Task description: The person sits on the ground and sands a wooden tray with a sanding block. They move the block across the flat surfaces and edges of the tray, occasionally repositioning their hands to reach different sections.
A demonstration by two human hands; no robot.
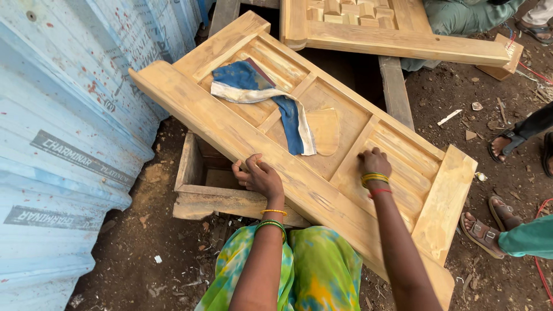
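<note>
**Hands on the Door Panel: Rubbing Step in Hand**

I read the step in hand as surface work on the wooden door panel (322, 167), which lies tilted across a wooden box frame (199, 184) on the dirt ground.

1. Left hand (260, 177): it sits at the panel's near rail, fingers curled over the edge. The grip is closed on the rail, steadying the panel. The forearm comes up from below, with bangles at the wrist.

2. Right hand (374, 163): it rests inside a grooved recess of the panel, to the right of the left hand. Fingers are bent down against the wood. I cannot tell whether the grip holds a small pad or sheet; nothing shows past the knuckles.

3. A blue and white cloth (262, 95) lies draped on the panel's upper half, well apart from both hands.

4. In my judgement, the next move calls for steady pressure from the right hand along the grooves while the left keeps the panel from sliding off the frame.

5. A second door panel (397, 34) lies beyond the first. Other people's sandalled feet (489, 227) stand beside the panel's right end.
</note>
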